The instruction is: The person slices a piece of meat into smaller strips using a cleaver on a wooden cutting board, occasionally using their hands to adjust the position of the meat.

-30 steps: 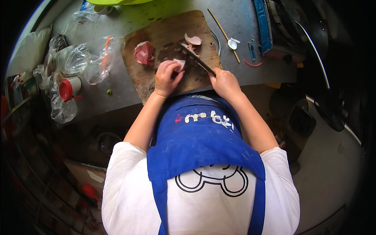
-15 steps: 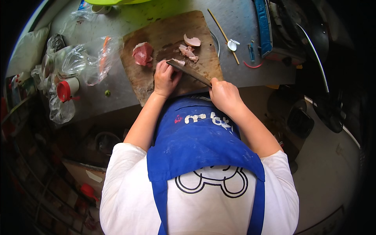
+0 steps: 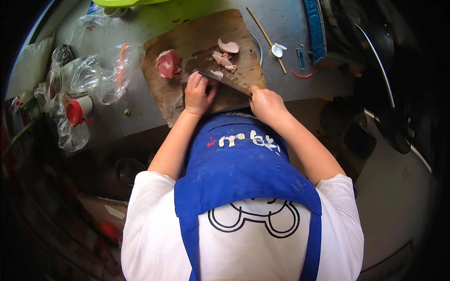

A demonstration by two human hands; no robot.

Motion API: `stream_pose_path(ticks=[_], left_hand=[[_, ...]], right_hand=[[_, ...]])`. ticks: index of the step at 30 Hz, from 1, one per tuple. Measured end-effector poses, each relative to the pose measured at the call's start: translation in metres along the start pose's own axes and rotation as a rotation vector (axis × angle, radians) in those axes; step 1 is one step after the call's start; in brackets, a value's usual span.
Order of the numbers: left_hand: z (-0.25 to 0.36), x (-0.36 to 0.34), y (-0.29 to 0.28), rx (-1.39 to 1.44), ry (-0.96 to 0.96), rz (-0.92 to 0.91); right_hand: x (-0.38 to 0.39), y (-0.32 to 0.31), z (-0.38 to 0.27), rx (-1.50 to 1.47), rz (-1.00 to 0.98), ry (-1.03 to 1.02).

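Observation:
On a worn wooden board (image 3: 183,42), my left hand (image 3: 199,93) has its fingers curled on a small pale piece of meat (image 3: 216,74). My right hand (image 3: 266,106) grips a long-bladed knife (image 3: 229,83), its blade lying across that piece beside my left fingertips; the fingers partly hide the piece. A red lump of meat (image 3: 168,63) sits at the board's left side. Toward the back right lie a curved pale strip (image 3: 228,47) and several pink scraps (image 3: 224,61).
Crumpled plastic bags (image 3: 112,70) and a red-lidded container (image 3: 78,110) are to the left. A wooden stick (image 3: 265,32), white spoon-like piece (image 3: 277,50) and blue lighter (image 3: 300,57) lie right of the board, beside a stove (image 3: 315,28). A green basin (image 3: 129,3) stands behind.
My right hand has moved down and the knife blade has swung leftward from the pink scraps onto the piece at my left fingers.

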State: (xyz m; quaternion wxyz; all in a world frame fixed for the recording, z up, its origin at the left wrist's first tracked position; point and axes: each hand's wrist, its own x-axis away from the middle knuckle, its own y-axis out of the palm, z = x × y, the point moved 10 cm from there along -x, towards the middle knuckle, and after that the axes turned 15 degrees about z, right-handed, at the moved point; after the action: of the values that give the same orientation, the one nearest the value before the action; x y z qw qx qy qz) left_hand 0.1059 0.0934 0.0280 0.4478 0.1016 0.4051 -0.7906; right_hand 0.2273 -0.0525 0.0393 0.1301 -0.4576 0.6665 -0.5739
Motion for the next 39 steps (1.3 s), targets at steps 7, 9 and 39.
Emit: stream_pose_path(ticks=[7,9,39], left_hand=[[-0.003,0.003,-0.001,0.012,-0.001,0.000],[0.006,-0.002,-0.008,0.009,0.049,0.045],[-0.003,0.000,-0.007,0.022,-0.066,0.058]], right_hand=[[-0.032,0.015,-0.039,-0.060,0.119,-0.088],[-0.020,0.004,-0.024,-0.053,0.104,-0.103],[-0.004,0.005,-0.018,-0.039,-0.019,0.023]])
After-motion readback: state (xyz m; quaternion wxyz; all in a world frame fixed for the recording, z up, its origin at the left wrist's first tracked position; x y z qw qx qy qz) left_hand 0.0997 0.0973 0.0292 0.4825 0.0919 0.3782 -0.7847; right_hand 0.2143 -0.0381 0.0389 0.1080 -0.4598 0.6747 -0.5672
